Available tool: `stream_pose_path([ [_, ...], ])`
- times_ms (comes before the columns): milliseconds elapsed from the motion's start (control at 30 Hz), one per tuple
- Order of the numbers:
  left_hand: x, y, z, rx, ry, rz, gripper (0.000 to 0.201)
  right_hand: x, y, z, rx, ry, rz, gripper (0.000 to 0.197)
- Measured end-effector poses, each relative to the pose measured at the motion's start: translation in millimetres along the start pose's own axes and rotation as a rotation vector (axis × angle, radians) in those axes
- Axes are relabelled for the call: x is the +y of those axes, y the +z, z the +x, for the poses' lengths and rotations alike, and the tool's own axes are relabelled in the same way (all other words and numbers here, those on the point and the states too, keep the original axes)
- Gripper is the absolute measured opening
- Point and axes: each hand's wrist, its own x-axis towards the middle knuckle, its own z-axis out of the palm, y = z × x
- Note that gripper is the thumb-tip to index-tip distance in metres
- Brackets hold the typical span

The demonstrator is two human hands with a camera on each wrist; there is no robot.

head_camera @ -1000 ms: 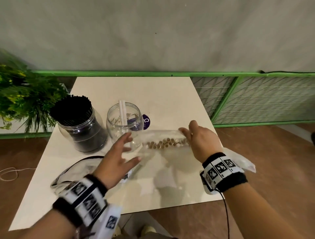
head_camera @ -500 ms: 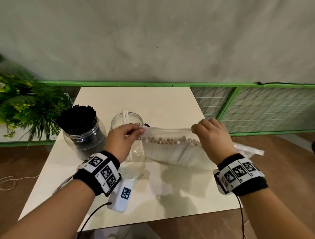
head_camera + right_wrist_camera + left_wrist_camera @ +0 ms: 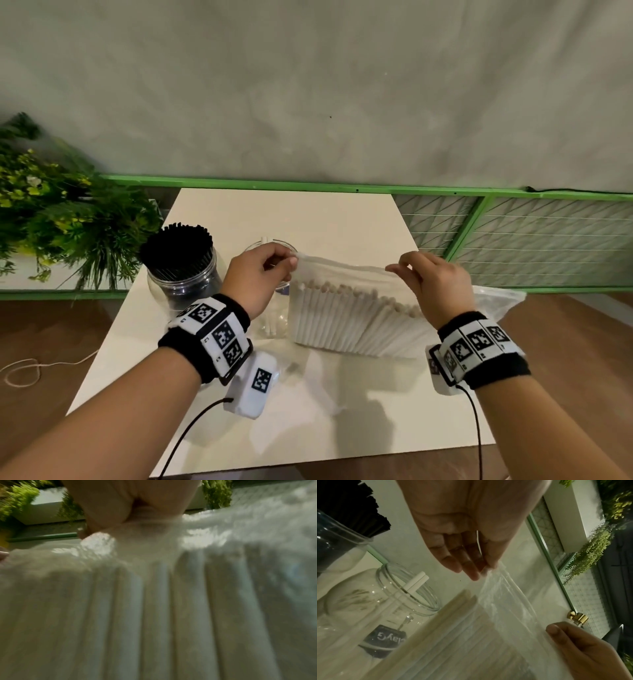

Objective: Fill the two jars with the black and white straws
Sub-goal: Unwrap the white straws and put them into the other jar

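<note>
At the far left we see a leafy green plant (image 3: 65,219) beside the white surface (image 3: 308,216). On the surface's left part stands a clear jar (image 3: 183,277) packed with upright black straws (image 3: 176,245). Just to its right is a second clear jar (image 3: 402,595), largely hidden in the head view behind our left hand (image 3: 260,277); the left wrist view shows two white straws (image 3: 416,582) leaning out over its rim and a dark label low on its side.

Our left hand pinches the top left corner of a clear plastic bag (image 3: 342,270) between thumb and fingertips. The bag stands upright, and a dense row of white straws (image 3: 349,318) fills it, their lower ends down at the surface. Our right hand (image 3: 435,284) pinches the bag's top edge toward the right, fingers curled over the plastic, so that the edge is stretched between the two hands. The right wrist view is blurred and shows only plastic and pale straws close up.

Behind the right wrist lies some crumpled clear plastic (image 3: 496,301) at the surface's edge. A green-framed mesh fence (image 3: 513,236) runs along the right.
</note>
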Motion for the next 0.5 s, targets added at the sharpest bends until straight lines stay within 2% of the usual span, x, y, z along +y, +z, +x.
stream_pose_path([
  [100,-2,-1,0,-0.001,-0.016,-0.029,0.012,-5,1,8,0.057,0.021,0.004,0.038],
  [167,-3,-1,0,0.004,-0.039,-0.066,0.009,-18,8,16,0.056,-0.031,0.023,0.036],
  [300,-2,1,2,0.005,-0.051,-0.095,0.012,-74,39,33,-0.060,-0.137,0.157,0.033],
  [367,-2,2,3,0.015,-0.056,-0.084,0.012,-93,55,39,-0.104,-0.095,0.193,0.030],
  [500,2,5,5,0.044,-0.078,-0.065,0.012,-101,71,45,-0.119,0.015,0.243,0.016],
])
